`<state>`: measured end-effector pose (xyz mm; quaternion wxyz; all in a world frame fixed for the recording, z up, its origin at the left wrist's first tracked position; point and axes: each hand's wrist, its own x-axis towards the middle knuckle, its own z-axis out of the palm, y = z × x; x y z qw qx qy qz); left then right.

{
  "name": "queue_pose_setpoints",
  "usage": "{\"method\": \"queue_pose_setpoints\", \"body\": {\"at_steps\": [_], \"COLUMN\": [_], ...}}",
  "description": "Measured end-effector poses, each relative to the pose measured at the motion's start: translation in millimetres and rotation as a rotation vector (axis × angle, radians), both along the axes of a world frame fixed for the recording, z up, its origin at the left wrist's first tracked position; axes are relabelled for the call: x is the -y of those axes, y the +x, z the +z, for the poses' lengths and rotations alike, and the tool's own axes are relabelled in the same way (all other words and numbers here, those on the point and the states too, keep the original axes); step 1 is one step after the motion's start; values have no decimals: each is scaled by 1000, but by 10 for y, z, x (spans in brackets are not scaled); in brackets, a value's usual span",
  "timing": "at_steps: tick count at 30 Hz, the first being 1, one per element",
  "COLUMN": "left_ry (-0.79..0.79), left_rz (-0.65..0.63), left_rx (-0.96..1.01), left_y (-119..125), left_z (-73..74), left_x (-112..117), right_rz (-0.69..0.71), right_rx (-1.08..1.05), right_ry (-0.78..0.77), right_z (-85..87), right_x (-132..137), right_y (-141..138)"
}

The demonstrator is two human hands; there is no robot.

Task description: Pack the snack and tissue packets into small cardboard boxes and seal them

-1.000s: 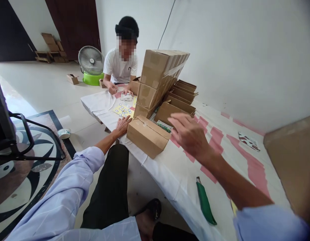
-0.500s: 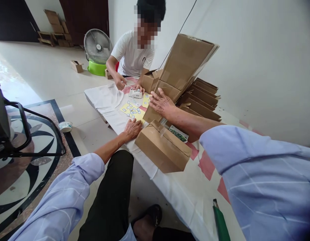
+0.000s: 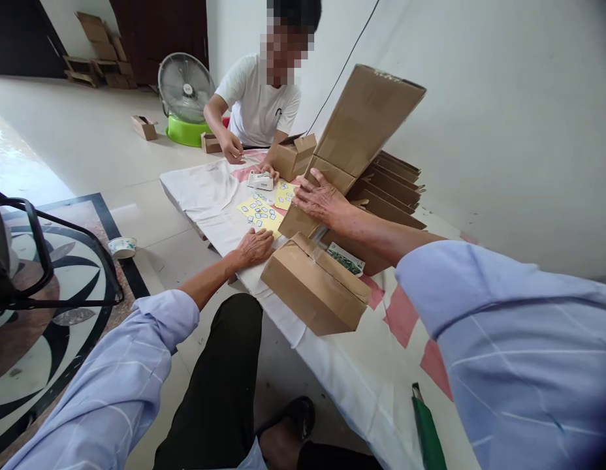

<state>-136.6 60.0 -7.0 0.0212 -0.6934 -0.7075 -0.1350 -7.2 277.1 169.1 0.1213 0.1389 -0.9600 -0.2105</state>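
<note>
My right hand [image 3: 318,197] lies against the lower panel of a tall brown cardboard box [image 3: 366,117], its fingers spread over the surface. The box's long upper panel leans up toward the wall. My left hand [image 3: 255,247] rests flat on the table edge, fingers out, just below a yellow sheet [image 3: 260,214] covered with small blue-edged stickers. Between my arms a closed, taped cardboard box [image 3: 315,284] lies on the table. Behind it a green-and-white printed card or packet [image 3: 347,259] shows partly under the tall box.
Across the table [image 3: 352,378] a person [image 3: 258,98] handles a small white box [image 3: 260,180] beside an opened carton [image 3: 294,156]. Folded cardboard [image 3: 391,189] stands by the wall. A green cutter [image 3: 428,427] lies near my right elbow. A fan [image 3: 186,88] and bowl [image 3: 122,247] are on the floor.
The view has shifted slightly. My left hand has flattened a little at the table edge, while my right hand stays on the tall box. The other person's hands moved slightly.
</note>
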Motion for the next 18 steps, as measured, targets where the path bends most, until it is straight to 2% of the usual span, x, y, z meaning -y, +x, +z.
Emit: {"method": "queue_pose_setpoints", "body": {"at_steps": [7,11,14,16,18], "left_ry": [27,32,44,60,85], "left_rz": [-44,-53,-38,-17,11], "left_rx": [5,5,15,34,61], "left_y": [-160,-185,-180,-166,-141], "left_z": [-67,-72,-72,-73,-72], "left_x": [-42,-38,-11,14,49], "right_rz": [-15,-34,-66,-116,-180], "right_rx": [-16,-4,-56,-138,-248], "right_ry": [-22,-22,-21,-35,-75], "right_z": [-81,60,258,353,365], "right_x": [1,233,564,832,1105], "right_y": [-69,59,401,765,1208]}}
